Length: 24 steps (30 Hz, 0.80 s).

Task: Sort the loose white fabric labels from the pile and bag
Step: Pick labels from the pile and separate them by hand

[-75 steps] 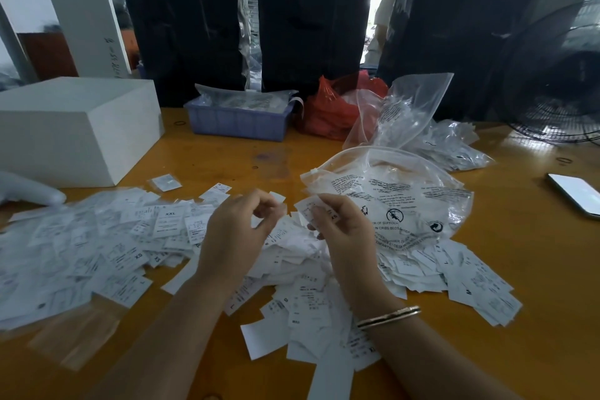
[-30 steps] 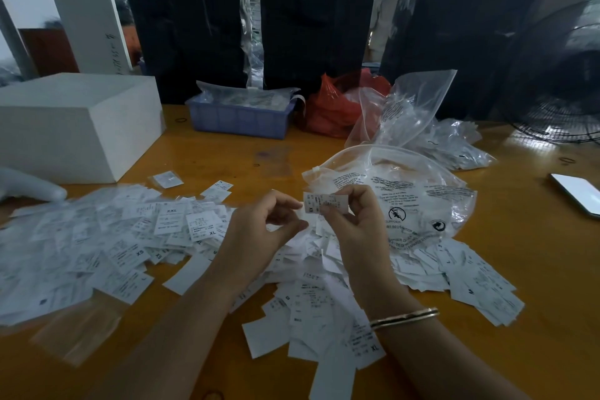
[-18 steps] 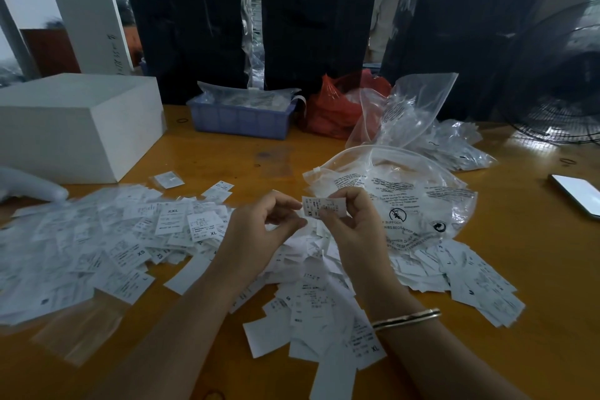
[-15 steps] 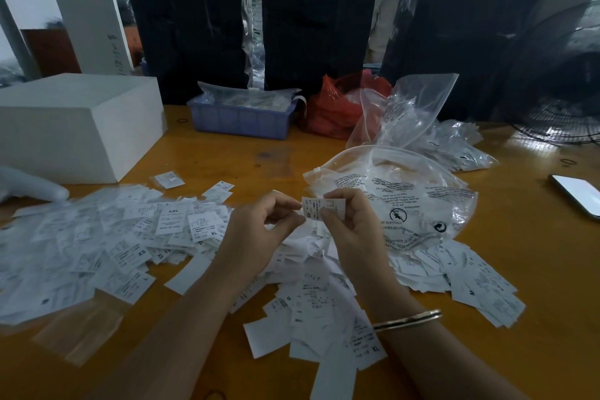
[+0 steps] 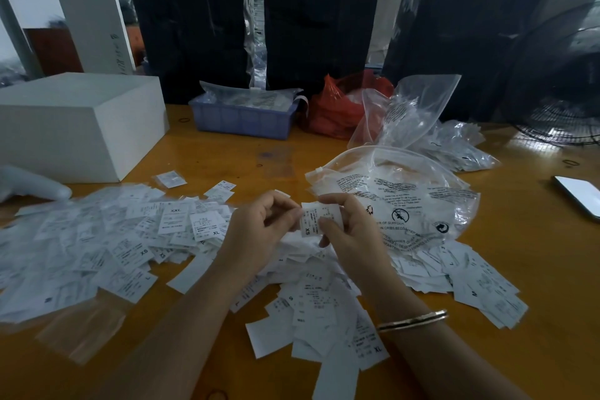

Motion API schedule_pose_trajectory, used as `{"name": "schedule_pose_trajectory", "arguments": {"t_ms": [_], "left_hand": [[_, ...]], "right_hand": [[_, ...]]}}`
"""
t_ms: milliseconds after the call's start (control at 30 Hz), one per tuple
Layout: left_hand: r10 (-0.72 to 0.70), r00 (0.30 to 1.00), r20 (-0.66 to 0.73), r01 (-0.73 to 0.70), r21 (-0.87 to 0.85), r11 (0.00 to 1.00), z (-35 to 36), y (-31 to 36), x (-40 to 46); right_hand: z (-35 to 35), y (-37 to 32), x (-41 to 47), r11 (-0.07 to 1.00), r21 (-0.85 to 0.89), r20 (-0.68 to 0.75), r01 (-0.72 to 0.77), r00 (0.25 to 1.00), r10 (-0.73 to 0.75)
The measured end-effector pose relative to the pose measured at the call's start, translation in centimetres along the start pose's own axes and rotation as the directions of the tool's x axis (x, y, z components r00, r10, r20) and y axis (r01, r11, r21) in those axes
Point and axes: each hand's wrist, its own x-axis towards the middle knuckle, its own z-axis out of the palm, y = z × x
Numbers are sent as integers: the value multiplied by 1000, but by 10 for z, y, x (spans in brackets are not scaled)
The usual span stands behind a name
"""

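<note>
A loose pile of white fabric labels [image 5: 311, 299] covers the middle of the orange table [image 5: 532, 263]. A wider spread of labels [image 5: 97, 243] lies to the left. Behind the pile sits a clear printed plastic bag [image 5: 409, 201]. My right hand [image 5: 352, 230] pinches one small white label [image 5: 313, 217] marked XS, held up above the pile. My left hand [image 5: 259, 227] is curled beside it, its fingertips at the label's left edge.
A white box [image 5: 74, 123] stands at the back left, a blue tray [image 5: 243, 117] and a red bag [image 5: 341, 107] behind. More clear bags [image 5: 454, 146] lie back right. A phone [image 5: 581, 195] rests at the right edge. Dark bundles line the far side.
The label in my right hand has turned from lying crosswise to hanging more upright, showing XS. My left fingers have closed in on its left edge. Both hands stay above the pile.
</note>
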Motion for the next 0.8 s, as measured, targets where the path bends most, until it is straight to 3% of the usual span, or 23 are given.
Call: {"name": "schedule_pose_trajectory", "arguments": {"t_ms": [300, 467, 700, 800], "left_hand": [[-136, 986, 94, 143, -63, 988, 2, 3, 1], [-136, 989, -66, 132, -62, 989, 1, -1, 2], [-100, 992, -77, 100, 0, 995, 3, -1, 1], [-95, 992, -79, 96, 7, 995, 4, 0, 1]], "right_hand": [[2, 1, -3, 983, -148, 124, 110, 988, -92], [3, 3, 1, 997, 73, -55, -40, 998, 44], [10, 3, -4, 964, 219, 109, -149, 986, 128], [12, 4, -6, 966, 184, 206, -184, 968, 145]]}}
